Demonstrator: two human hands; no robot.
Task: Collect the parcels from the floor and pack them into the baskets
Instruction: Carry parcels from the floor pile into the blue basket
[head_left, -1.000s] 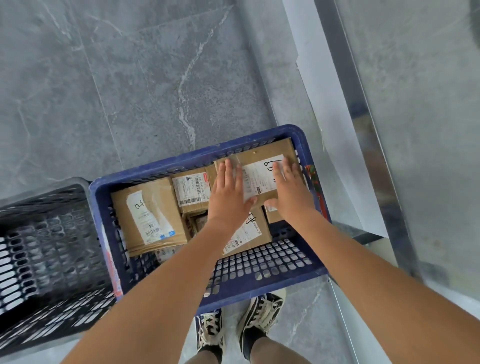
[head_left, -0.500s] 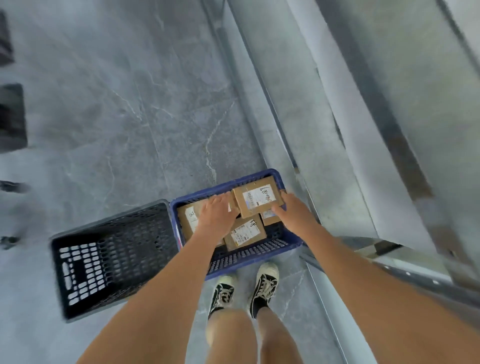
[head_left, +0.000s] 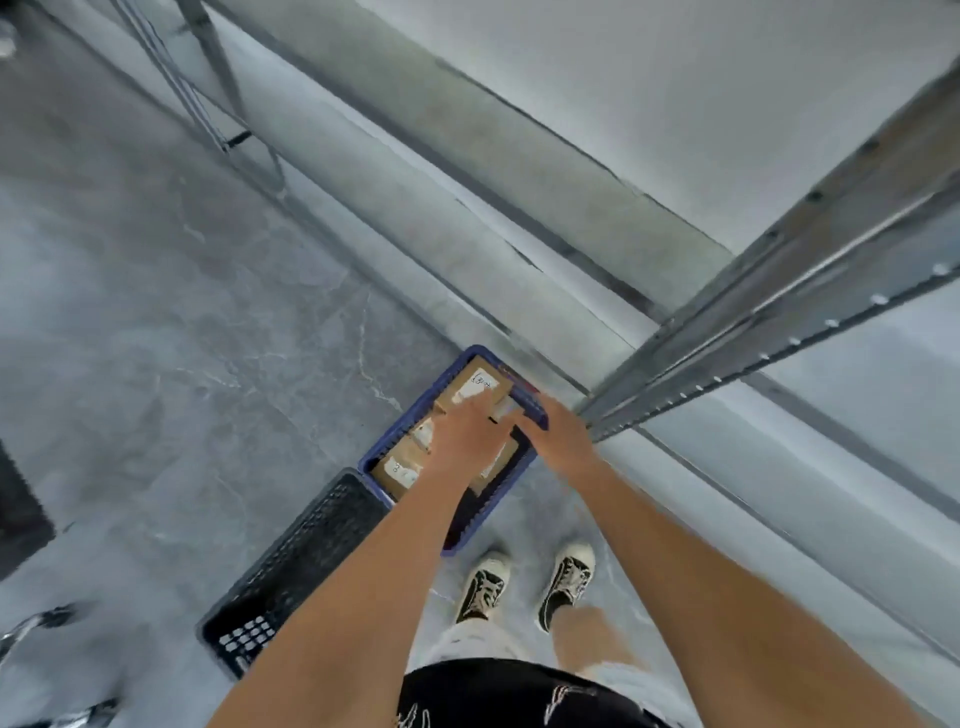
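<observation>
1. Head view, looking steeply down: a blue perforated plastic basket sits on the grey marbled tile floor at about one o'clock from the person's black-and-white sneakers, and both arms reach out over it.

2. The left hand hovers over the middle of the blue basket, fingers stretched flat toward twelve o'clock and holding nothing that I can make out. It looks like a pressing or levelling pose, though motion blur hides whether it is actually touching cardboard.

3. The right hand is at the basket's three o'clock rim, fingers pointing in toward the load. It's blurred, and I cannot tell whether it is slack or gripping anything.

4. The brown cardboard parcels with white shipping labels are inside the blue basket, lying flat and packed side by side with labels up. That arrangement probably saves room. The one at twelve o'clock carries handwriting on its label, too smeared to read.

5. A black perforated plastic basket sits touching the blue one at its seven o'clock corner. What shows of its inside looks bare, so it is likely waiting for the next load.

6. A grey metal shelving rack runs close along the three o'clock side, so the baskets are tucked just beside it.

7. My read: this basket is close to full, with more collecting still ahead.
</observation>
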